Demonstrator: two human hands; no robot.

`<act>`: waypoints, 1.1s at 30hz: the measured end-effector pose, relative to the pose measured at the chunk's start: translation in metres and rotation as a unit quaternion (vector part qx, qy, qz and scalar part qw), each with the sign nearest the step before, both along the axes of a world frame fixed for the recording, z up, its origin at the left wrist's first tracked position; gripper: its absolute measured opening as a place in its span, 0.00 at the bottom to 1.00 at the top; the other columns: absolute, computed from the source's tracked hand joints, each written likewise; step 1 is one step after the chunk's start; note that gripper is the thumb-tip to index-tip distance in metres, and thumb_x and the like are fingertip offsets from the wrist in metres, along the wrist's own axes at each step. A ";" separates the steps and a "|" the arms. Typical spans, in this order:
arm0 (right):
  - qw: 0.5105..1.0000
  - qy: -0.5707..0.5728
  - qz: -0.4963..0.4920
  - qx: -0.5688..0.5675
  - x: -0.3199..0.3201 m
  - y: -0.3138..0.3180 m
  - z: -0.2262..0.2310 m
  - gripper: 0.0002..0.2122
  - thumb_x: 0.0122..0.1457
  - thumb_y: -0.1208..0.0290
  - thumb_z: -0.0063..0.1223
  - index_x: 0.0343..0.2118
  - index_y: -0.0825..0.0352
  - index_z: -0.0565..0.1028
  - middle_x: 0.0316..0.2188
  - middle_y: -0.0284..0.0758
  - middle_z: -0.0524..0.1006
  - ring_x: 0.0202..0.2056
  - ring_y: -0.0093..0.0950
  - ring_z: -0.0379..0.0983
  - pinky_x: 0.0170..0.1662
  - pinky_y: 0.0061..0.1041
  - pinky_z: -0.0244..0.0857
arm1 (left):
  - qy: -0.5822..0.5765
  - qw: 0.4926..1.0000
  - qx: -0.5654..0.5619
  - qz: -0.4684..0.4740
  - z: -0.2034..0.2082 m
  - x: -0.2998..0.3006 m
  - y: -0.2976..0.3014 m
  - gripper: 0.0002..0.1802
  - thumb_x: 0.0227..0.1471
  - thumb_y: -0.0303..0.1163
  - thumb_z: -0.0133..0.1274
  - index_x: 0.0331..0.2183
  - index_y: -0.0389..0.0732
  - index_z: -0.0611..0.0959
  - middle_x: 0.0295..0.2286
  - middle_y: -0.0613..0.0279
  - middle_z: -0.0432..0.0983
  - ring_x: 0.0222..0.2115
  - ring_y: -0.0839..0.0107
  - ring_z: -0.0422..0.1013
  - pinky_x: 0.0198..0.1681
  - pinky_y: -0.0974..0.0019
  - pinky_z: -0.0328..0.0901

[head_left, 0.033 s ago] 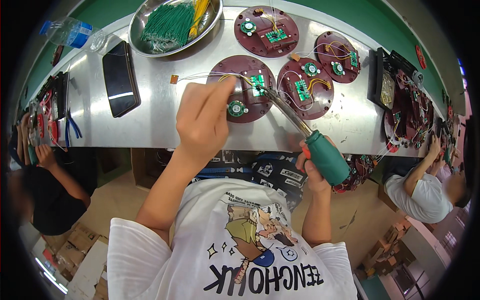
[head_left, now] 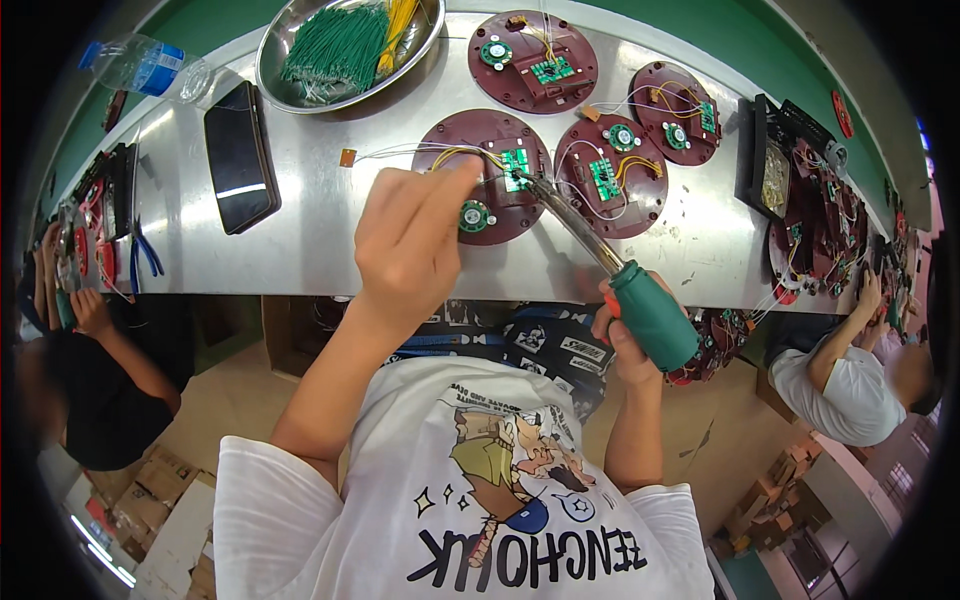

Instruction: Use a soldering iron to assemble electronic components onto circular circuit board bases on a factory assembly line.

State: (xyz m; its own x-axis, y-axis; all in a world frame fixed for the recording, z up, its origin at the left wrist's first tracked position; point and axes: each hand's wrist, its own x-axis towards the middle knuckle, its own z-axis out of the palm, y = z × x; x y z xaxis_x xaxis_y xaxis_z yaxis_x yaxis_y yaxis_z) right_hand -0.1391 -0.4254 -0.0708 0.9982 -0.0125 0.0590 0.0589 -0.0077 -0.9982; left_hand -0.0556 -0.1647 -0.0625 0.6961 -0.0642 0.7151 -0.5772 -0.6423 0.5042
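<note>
While a bottle (head_left: pixel 140 66) lies at the far left corner of the bench (head_left: pixel 310 240), a black phone (head_left: pixel 240 155) rests nearer in, and a steel bowl (head_left: pixel 300 85) of green wires (head_left: pixel 335 45) stands behind it. Right of the phone, the left hand (head_left: pixel 415 240) reaches over the bench edge, its thumb and forefinger pressed together on a thin yellow wire (head_left: pixel 462 153) at the near disc (head_left: pixel 490 175). That maroon disc lies just under the fingertips, carrying a small green board (head_left: pixel 516 163) and a round part (head_left: pixel 474 215). The tip of the soldering iron (head_left: pixel 590 245) touches the board just right of the pinched wire, so wire, board and tip meet at one spot. Its metal shaft slants down to the right, to a green handle (head_left: pixel 655 315) wrapped in the right hand (head_left: pixel 625 335), fingers closed around it below the bench edge. Further right lie three more discs (head_left: pixel 610 175) and a black tray (head_left: pixel 770 165). Both frames come from the same instant, and nothing differs between them: hands, iron and disc sit alike.
</note>
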 end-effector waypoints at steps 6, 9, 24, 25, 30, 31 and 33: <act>0.988 -0.083 0.047 -0.121 0.005 -0.009 -0.005 0.23 0.55 0.57 0.63 0.39 0.78 0.78 0.33 0.41 0.77 0.17 0.24 0.72 0.21 0.20 0.62 | 0.018 0.999 0.032 -0.021 -0.008 0.004 -0.012 0.15 0.37 0.17 0.62 0.34 0.35 0.84 0.27 0.62 0.77 0.26 0.63 0.70 0.28 0.66 0.66; 0.984 -0.099 0.042 -0.141 0.004 -0.011 -0.011 0.22 0.55 0.58 0.62 0.39 0.78 0.77 0.32 0.41 0.77 0.17 0.24 0.72 0.22 0.20 0.62 | 0.011 0.999 0.042 -0.014 -0.012 0.007 -0.014 0.14 0.37 0.17 0.62 0.32 0.36 0.84 0.26 0.62 0.77 0.26 0.64 0.70 0.28 0.65 0.67; 0.995 -0.064 0.019 -0.070 0.001 -0.005 -0.009 0.22 0.56 0.58 0.63 0.38 0.78 0.77 0.29 0.39 0.76 0.16 0.23 0.71 0.20 0.20 0.61 | 0.004 0.998 0.064 -0.023 -0.016 0.009 -0.012 0.15 0.33 0.19 0.62 0.32 0.35 0.84 0.23 0.63 0.74 0.25 0.65 0.69 0.26 0.65 0.66; 0.995 -0.063 0.020 -0.071 0.001 -0.006 -0.009 0.22 0.56 0.58 0.63 0.38 0.78 0.77 0.29 0.39 0.76 0.16 0.23 0.71 0.20 0.20 0.61 | 0.001 0.998 0.065 -0.022 -0.016 0.009 -0.012 0.15 0.33 0.19 0.62 0.32 0.35 0.84 0.23 0.63 0.74 0.25 0.65 0.69 0.26 0.65 0.66; 0.989 -0.064 0.033 -0.131 0.002 -0.011 -0.010 0.22 0.54 0.58 0.63 0.38 0.77 0.77 0.25 0.36 0.75 0.16 0.22 0.70 0.20 0.19 0.59 | -0.008 0.997 0.067 -0.022 -0.018 0.009 -0.012 0.15 0.33 0.19 0.62 0.32 0.35 0.84 0.23 0.64 0.74 0.24 0.65 0.68 0.26 0.65 0.65; 0.989 -0.064 0.033 -0.132 0.003 -0.013 -0.010 0.22 0.54 0.58 0.63 0.38 0.77 0.77 0.25 0.36 0.75 0.16 0.22 0.70 0.20 0.19 0.59 | -0.006 0.997 0.071 -0.020 -0.018 0.009 -0.013 0.15 0.33 0.19 0.61 0.32 0.35 0.84 0.23 0.64 0.73 0.24 0.65 0.68 0.26 0.66 0.65; 0.983 -0.081 0.065 -0.152 0.006 -0.016 -0.011 0.22 0.53 0.59 0.63 0.40 0.76 0.76 0.25 0.36 0.75 0.17 0.22 0.69 0.21 0.19 0.59 | -0.004 0.997 0.075 -0.018 -0.018 0.009 -0.012 0.15 0.33 0.19 0.61 0.32 0.35 0.84 0.23 0.64 0.73 0.24 0.65 0.68 0.26 0.66 0.65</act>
State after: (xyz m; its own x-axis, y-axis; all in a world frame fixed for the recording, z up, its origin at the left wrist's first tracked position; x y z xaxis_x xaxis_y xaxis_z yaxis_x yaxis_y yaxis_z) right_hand -0.1333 -0.4416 -0.0818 0.9674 0.1578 0.1982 0.2370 -0.2867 -0.9283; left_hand -0.0465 -0.1772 -0.0803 0.6863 -0.1952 0.7006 -0.6040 -0.6896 0.3996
